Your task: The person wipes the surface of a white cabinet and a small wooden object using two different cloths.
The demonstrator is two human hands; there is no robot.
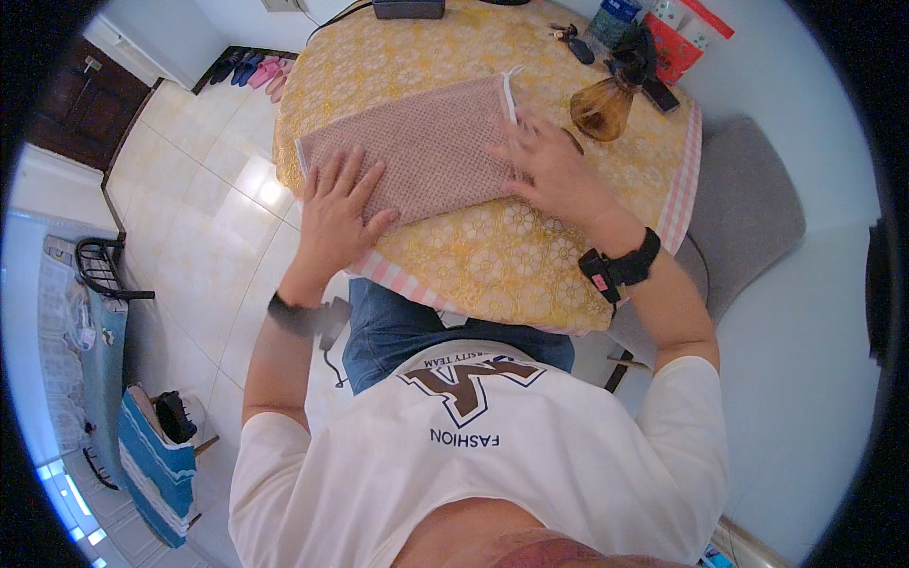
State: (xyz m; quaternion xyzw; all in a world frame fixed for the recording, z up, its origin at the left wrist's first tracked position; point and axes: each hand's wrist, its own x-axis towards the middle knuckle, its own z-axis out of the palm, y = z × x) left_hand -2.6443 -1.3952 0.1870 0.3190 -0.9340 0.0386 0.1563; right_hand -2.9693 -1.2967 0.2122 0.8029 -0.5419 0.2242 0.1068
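Observation:
A folded pinkish-brown towel (426, 149) with a waffle-like texture lies at a slant on the table, roughly rectangular. White edging shows at its left and right ends, and a small white loop sticks up at its upper right corner. My left hand (339, 209) rests palm down on the towel's lower left part, fingers spread. Over the right edge is my right hand (550, 167), slightly blurred, its fingers apart and covering part of that edge. Both wrists wear black bands with small devices.
A patterned yellow tablecloth (497, 263) covers the rounded table. Toward the back right stand an amber container (602, 110), a blue-labelled bottle (612, 25), keys (579, 46) and a red package (675, 42). A grey chair (746, 192) is at the right.

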